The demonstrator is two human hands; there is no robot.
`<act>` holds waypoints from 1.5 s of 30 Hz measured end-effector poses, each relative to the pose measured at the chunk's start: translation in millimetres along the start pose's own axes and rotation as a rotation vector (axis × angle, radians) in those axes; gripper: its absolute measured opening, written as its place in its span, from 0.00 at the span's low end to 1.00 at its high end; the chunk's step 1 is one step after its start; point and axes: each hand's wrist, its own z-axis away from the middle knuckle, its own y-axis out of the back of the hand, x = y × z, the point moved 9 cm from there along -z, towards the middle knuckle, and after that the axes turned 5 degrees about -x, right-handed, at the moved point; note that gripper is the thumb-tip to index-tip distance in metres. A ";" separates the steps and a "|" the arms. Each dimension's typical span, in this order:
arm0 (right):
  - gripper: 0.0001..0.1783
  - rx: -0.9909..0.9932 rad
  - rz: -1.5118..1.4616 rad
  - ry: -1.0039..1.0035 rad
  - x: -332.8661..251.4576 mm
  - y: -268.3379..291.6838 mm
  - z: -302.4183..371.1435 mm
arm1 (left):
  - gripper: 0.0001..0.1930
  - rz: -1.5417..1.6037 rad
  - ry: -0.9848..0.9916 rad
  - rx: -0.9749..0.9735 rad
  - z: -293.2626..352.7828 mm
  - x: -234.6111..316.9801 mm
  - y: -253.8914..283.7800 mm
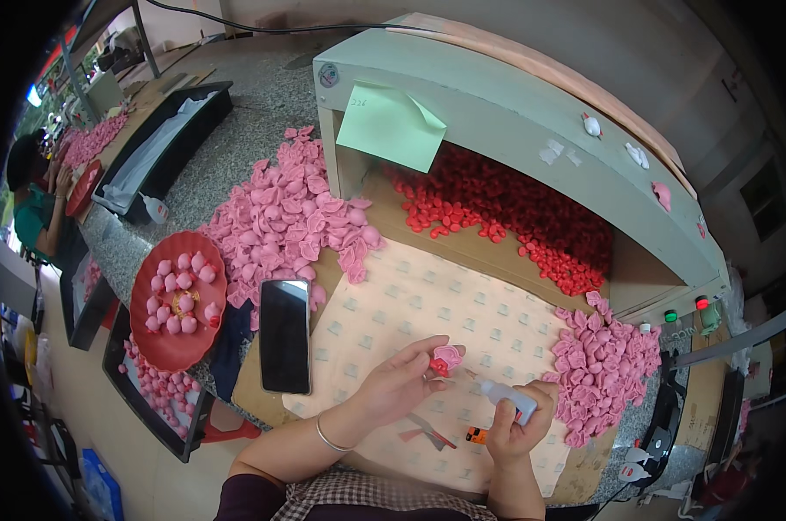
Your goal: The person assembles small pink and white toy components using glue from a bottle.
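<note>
Checked apron (367,497) is nearest; over the patterned sheet (384,317), the left hand (401,378) pinches a pink-and-red piece (447,357) (raised, probably, for good view); the right hand (520,427) wraps its fingers around a bottle (523,403), tilted toward it.

A pale green note (393,139) clung to the upper left of the grey box's front (514,113) and bore a short handwritten mark near its own top left corner. A round sticker (328,75) stood at that front's top left corner, its print too small to read. Small greyish motifs repeated across the pale sheet (358,321) on the tabletop (271,95), none legible. Near the sheet's lower edge, an orange item (476,435) carried dark marks, likewise unreadable.
</note>
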 end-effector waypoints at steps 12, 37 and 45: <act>0.14 0.004 0.024 0.014 -3.9 -0.8 -0.3 | 0.19 0.004 -0.005 0.014 -0.5 0.9 -1.1; 0.08 0.028 -0.203 -0.153 16.3 -9.4 6.9 | 0.19 0.003 0.027 0.064 0.3 -1.0 -1.1; 0.13 0.234 -0.832 -0.449 45.7 -3.3 9.8 | 0.19 0.030 0.027 0.040 1.2 -2.8 0.4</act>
